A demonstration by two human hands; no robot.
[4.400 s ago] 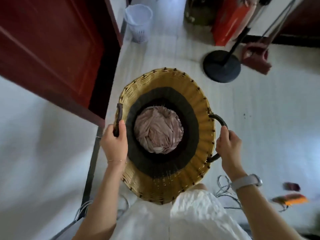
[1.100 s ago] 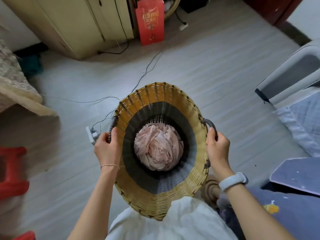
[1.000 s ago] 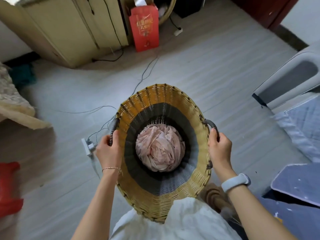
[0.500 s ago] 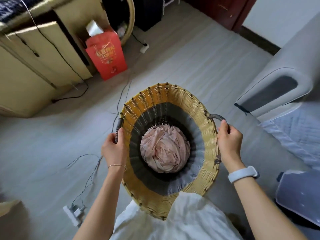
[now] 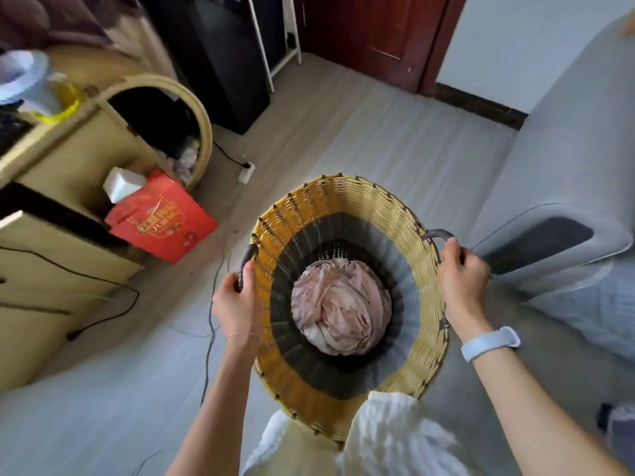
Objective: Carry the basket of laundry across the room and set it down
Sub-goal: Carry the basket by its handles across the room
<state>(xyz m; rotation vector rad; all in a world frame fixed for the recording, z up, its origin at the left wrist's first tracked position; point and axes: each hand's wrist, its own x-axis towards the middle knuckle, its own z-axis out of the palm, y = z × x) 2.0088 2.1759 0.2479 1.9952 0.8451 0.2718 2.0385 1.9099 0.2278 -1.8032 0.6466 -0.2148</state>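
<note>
A tall woven basket [image 5: 422, 269], yellow at the rim and dark grey lower down, hangs in front of my body above the floor. A crumpled pink cloth [image 5: 340, 307] lies at its bottom. My left hand [image 5: 235, 300] is closed around the dark handle on the basket's left side. My right hand [image 5: 462, 280] grips the dark handle on the right side; a pale watch band sits on that wrist. My white garment hides the near edge of the basket.
A grey sofa [image 5: 563, 173] fills the right side. A cream cabinet [image 5: 44, 214] and a red paper bag [image 5: 161, 221] stand at the left. Black cables [image 5: 209, 317] and a white power strip [image 5: 246, 171] lie on the grey floor. A dark red door [image 5: 374, 36] stands ahead.
The view has swung across the room: the cabinet and red bag slid to the left, the sofa and door came closer. Both hands kept their hold on the basket handles.
</note>
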